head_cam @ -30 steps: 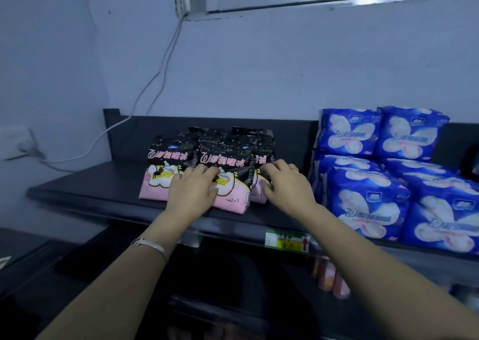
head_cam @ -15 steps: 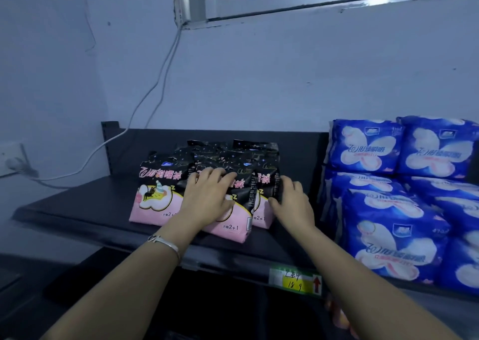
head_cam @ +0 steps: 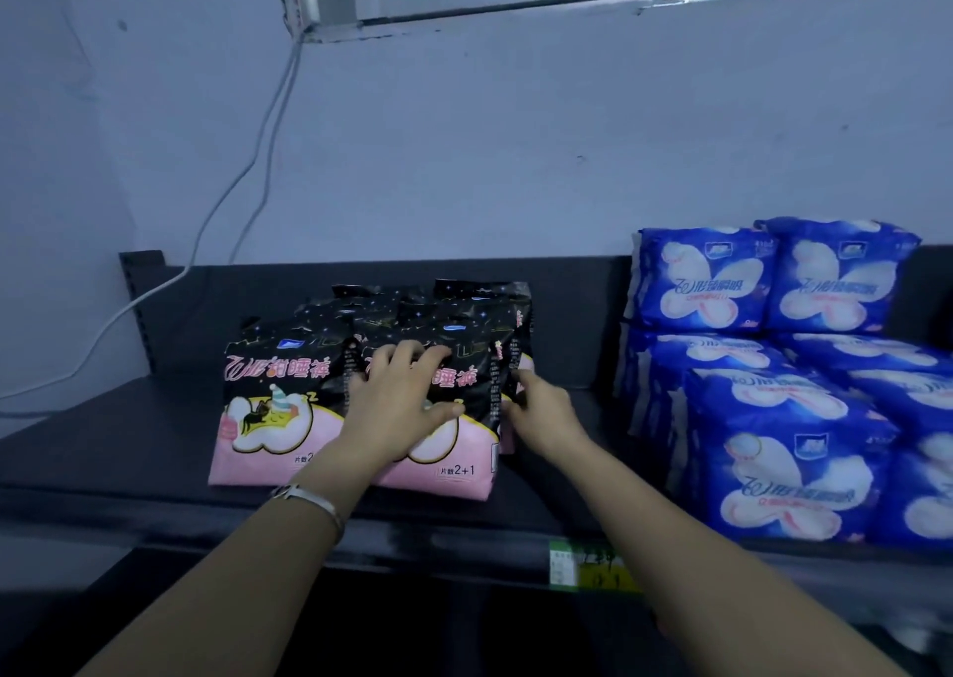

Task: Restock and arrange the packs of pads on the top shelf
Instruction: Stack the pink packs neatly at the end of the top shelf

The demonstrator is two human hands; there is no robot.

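Several black-and-pink packs of pads (head_cam: 273,398) stand in rows in the middle of the dark top shelf (head_cam: 103,449). My left hand (head_cam: 402,398) lies flat, fingers spread, on the face of the front right pack (head_cam: 454,465). My right hand (head_cam: 541,413) presses against the right side of that group, fingers curled around the edge of a pack behind. To the right, several blue packs of pads (head_cam: 784,454) are stacked two layers high.
A white cable (head_cam: 242,171) runs down the wall from the window frame (head_cam: 515,1) to the shelf's left end. A green and yellow price label (head_cam: 588,565) sits on the shelf's front edge. Bare shelf lies left of the black packs.
Both hands have slid further up and back onto the black packs, which now stand more upright and tighter together. The view has moved closer.
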